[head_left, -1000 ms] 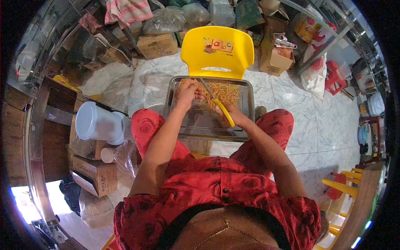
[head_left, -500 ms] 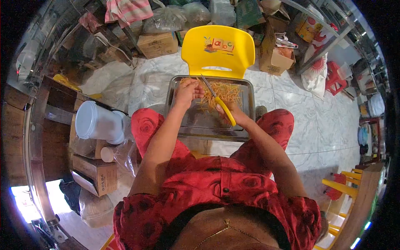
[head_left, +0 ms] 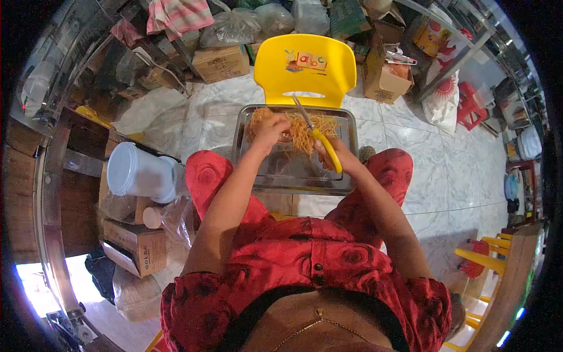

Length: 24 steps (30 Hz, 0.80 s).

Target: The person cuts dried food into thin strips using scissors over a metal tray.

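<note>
A metal tray (head_left: 275, 182) sits before me, with thin orange-brown dried strands (head_left: 304, 139) heaped over its far half. My left hand (head_left: 272, 129) is closed on a clump of these strands, its fingers curled; some stick out on both sides. My right hand (head_left: 340, 155) grips scissors by the yellow handle (head_left: 329, 151). Their metal blades (head_left: 302, 111) point up and away, over the strands. Whether the blades are apart is hard to make out. The right fingers are partly hidden behind the handle.
Beyond the tray rises a yellow chair back (head_left: 306, 61) with letters on it. White buckets (head_left: 138, 170) and a cardboard box (head_left: 138, 249) stand on my left. Another open box (head_left: 387, 82) is at the far right, near a red stool (head_left: 469, 105).
My left hand has moved slightly right and turned over more strands. The scissors and right hand have shifted a little right, and the strands now bunch up between my hands.
</note>
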Motion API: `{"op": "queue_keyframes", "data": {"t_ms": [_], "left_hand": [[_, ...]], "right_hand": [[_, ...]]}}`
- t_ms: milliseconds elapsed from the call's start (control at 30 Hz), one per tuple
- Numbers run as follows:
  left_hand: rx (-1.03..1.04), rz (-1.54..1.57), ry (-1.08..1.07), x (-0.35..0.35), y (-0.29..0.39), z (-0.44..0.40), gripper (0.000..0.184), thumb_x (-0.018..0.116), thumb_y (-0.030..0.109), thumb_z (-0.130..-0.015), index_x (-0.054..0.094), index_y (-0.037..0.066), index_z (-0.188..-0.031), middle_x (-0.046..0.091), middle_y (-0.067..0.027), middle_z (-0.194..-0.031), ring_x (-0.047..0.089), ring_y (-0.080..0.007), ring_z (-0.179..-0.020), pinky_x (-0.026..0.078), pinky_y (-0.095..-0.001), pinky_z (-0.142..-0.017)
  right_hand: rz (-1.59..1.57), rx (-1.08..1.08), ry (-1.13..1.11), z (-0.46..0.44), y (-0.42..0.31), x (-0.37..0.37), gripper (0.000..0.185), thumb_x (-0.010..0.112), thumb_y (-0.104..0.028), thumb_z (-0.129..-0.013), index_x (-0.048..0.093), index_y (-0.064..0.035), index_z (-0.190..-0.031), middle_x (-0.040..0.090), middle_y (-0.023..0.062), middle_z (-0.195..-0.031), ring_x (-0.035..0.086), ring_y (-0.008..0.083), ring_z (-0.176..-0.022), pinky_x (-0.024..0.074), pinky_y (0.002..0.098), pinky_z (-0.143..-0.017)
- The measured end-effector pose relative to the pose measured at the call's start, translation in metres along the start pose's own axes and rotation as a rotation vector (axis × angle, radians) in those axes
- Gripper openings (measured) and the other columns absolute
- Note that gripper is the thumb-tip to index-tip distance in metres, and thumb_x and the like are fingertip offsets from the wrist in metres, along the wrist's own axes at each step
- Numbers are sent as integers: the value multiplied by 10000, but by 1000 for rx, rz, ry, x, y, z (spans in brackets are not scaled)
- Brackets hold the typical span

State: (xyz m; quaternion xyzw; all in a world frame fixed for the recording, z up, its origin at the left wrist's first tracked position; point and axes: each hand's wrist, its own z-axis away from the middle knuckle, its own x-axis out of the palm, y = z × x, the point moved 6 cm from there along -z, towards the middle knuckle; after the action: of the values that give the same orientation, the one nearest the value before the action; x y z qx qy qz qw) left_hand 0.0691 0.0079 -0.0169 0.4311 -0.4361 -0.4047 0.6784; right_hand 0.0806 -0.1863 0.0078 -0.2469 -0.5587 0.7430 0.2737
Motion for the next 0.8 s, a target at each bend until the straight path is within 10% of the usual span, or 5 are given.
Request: {"op": "queue_keyframes", "data": {"t_ms": [67, 367, 533, 633, 800], "left_hand": [[100, -643, -86, 3, -10, -5, 165, 563, 178, -812, 584, 23, -864, 596, -46, -787, 558, -131, -708, 453, -278, -624], [150, -586, 392, -58, -28, -27, 272, 582, 191, -763, 608, 39, -987, 621, -151, -954, 597, -249, -881, 456, -328, -760], [230, -1195, -2, 1, -37, -7, 470, 606, 277, -742, 522, 38, -1137, 606, -174, -970, 580, -307, -906, 450, -356, -800], [-57, -1185, -210, 29, -24, 15, 501, 610, 196, -738, 486, 12, -1187, 537, -201, -1141, 519, -290, -1061, 395, -342, -909], [207, -975, -391, 58, 10, 46, 461, 594, 205, -786, 478, -7, -1179, 538, -173, -1143, 507, -243, -1071, 387, -339, -918]], "right_hand": [[89, -48, 61, -2, 5, -9, 434, 524, -463, -837, 566, -36, -899, 485, 11, -577, 460, 95, -469, 371, 246, -421], [-179, -44, 177, 15, 4, -24, 542, 301, -536, -891, 504, -34, -915, 488, 45, -574, 465, 135, -429, 372, 259, -396], [-200, -79, 268, -9, 21, -40, 548, 294, -544, -890, 493, -33, -876, 473, 50, -552, 456, 152, -412, 370, 274, -394], [-141, -152, 341, -20, 27, -46, 540, 337, -548, -880, 501, -33, -867, 478, 52, -559, 464, 147, -423, 372, 275, -399], [-115, -133, 312, -12, 6, -34, 456, 425, -474, -879, 524, -29, -864, 496, 43, -605, 483, 128, -492, 385, 280, -431]]}}
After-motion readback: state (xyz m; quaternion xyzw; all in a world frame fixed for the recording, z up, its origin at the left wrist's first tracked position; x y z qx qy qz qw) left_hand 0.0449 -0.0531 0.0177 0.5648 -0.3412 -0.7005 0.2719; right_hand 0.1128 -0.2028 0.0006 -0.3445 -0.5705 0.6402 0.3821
